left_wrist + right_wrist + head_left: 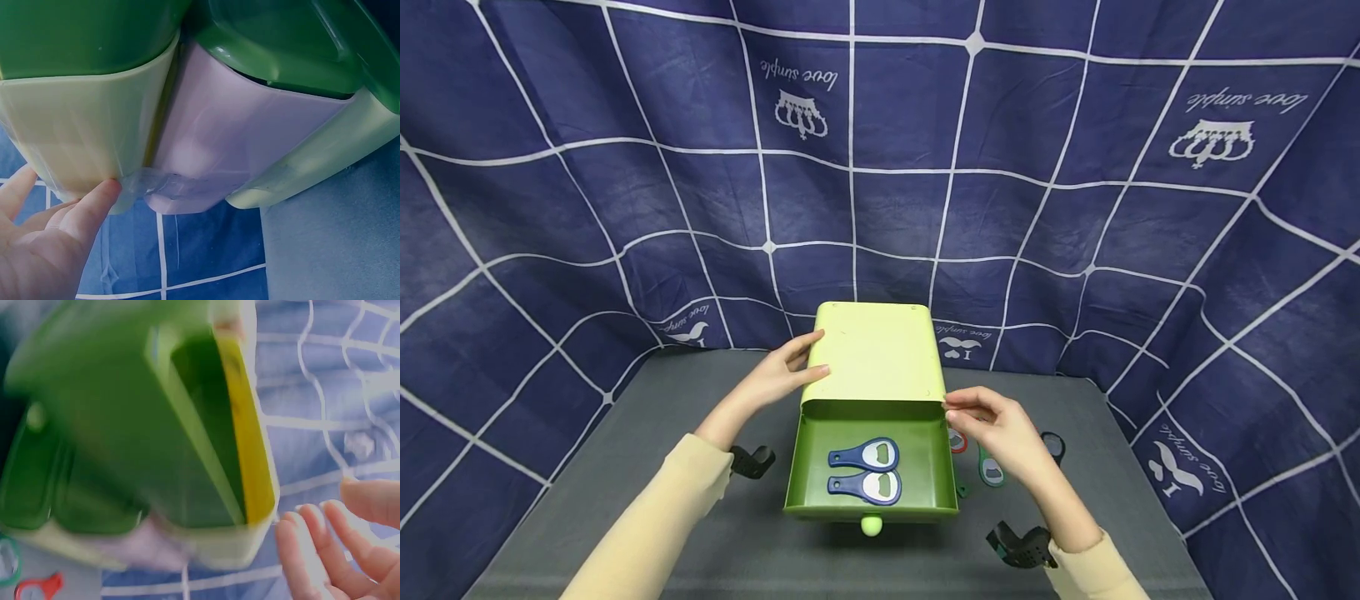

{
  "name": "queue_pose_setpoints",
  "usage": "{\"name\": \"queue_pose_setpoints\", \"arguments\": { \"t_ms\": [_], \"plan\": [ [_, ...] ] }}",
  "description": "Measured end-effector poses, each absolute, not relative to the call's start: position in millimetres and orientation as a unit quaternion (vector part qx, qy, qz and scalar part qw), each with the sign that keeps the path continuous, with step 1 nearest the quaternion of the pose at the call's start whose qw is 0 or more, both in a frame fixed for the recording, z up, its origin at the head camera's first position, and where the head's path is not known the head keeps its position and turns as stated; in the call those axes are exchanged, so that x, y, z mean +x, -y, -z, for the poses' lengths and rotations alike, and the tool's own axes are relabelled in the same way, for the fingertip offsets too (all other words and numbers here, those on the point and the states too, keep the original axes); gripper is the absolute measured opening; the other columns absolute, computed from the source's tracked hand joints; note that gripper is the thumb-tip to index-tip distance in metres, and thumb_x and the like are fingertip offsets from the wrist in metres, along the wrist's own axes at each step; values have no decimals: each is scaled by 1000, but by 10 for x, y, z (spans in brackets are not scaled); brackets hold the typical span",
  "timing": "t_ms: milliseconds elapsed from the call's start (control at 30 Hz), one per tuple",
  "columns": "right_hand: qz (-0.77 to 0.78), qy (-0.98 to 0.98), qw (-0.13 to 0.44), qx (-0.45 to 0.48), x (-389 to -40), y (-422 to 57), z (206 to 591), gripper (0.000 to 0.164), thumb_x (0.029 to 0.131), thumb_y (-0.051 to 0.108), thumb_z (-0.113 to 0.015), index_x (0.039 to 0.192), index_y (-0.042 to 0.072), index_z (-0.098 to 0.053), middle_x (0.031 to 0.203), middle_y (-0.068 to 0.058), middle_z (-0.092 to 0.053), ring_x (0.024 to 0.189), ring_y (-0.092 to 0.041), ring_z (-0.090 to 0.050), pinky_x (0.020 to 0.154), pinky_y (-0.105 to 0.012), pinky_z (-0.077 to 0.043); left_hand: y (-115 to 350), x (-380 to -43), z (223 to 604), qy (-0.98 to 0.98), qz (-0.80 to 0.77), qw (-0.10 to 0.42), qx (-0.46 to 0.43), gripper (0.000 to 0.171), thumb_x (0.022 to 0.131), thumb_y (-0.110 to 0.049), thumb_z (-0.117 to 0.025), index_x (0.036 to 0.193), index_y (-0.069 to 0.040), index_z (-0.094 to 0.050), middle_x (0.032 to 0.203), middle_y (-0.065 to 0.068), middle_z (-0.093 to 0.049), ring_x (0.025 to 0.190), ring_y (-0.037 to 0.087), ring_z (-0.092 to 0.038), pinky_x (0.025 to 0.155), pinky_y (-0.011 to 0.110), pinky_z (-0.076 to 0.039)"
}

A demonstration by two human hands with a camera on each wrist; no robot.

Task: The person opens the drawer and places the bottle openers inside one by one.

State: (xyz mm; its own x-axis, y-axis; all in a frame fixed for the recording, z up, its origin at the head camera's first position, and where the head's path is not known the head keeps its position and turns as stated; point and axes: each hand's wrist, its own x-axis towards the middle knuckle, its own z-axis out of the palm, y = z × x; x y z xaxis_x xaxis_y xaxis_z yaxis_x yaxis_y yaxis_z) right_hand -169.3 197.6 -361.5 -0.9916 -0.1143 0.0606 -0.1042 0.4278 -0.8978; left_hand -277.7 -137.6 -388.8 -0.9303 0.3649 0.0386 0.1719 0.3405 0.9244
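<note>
Drawer cabinet [876, 350] stands on the grey table [700, 533] in the middle of the head view, near the blue curtain [895, 208] with its white grid. The wrist views show three tiers with pale yellow-green and lilac shells and green drawers. The top drawer [925, 471] is pulled out, its round green knob [872, 525] at the front, and two blue bottle openers, the farther one [863, 454] and the nearer one [865, 486], lie side by side inside, handles to the left. The left hand [778, 372] rests against the top shell's left side, fingers spread and thumb well apart from them. The right hand [1000, 427] is at the cabinet's front right corner, its thumb apart from the other fingers with nothing between; whether the fingertips touch the corner I cannot tell. To the right of the drawer, partly hidden, lie a red bottle opener [957, 441], a green bottle opener [992, 471] and a black-rimmed object [1054, 447]. Black wrist devices sit below the left wrist [752, 461] and the right wrist [1021, 547]
</note>
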Motion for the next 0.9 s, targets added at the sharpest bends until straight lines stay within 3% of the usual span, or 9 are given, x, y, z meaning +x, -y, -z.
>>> {"name": "queue_pose_setpoints", "arguments": {
  "t_ms": [200, 567, 767, 900],
  "plan": [
    [535, -844, -28, 26, -1866, -2311, 3883, 33, 93, 21, -69, 120, 2, -66, 112, -13, -71, 87, -2, -68, 73, -21, -56, 1384, -2767, 3881, -814, -552, 88, 158, 76, 94, -21, -69, 157, -10, -27, 164, 16, -17, 150, 39, -18, 118, 51, -29],
    [536, -840, 0, 83, -2001, -2375, 4734, 34, 89, 12, -72, 118, -5, -64, 105, -15, -72, 88, -19, -70, 81, -41, -59, 1376, -2776, 3900, -807, -559, 88, 167, 75, 95, -19, -68, 157, -8, -26, 164, 17, -16, 150, 40, -17, 119, 52, -28],
    [517, -853, -13, 69, -2046, -2239, 5022, 34, 83, 8, -77, 110, -9, -65, 101, -19, -71, 89, -27, -71, 73, -37, -59, 1375, -2761, 3898, -807, -559, 87, 166, 75, 94, -17, -68, 156, -8, -27, 164, 18, -16, 150, 40, -18, 119, 54, -27],
    [483, -873, -19, 56, -2088, -2174, 5176, 30, 82, 6, -77, 108, -7, -66, 101, -20, -70, 93, -33, -70, 77, -39, -59, 1378, -2760, 3899, -808, -558, 87, 164, 75, 95, -19, -68, 156, -9, -27, 164, 18, -16, 150, 40, -18, 118, 53, -28]
  ]
}}
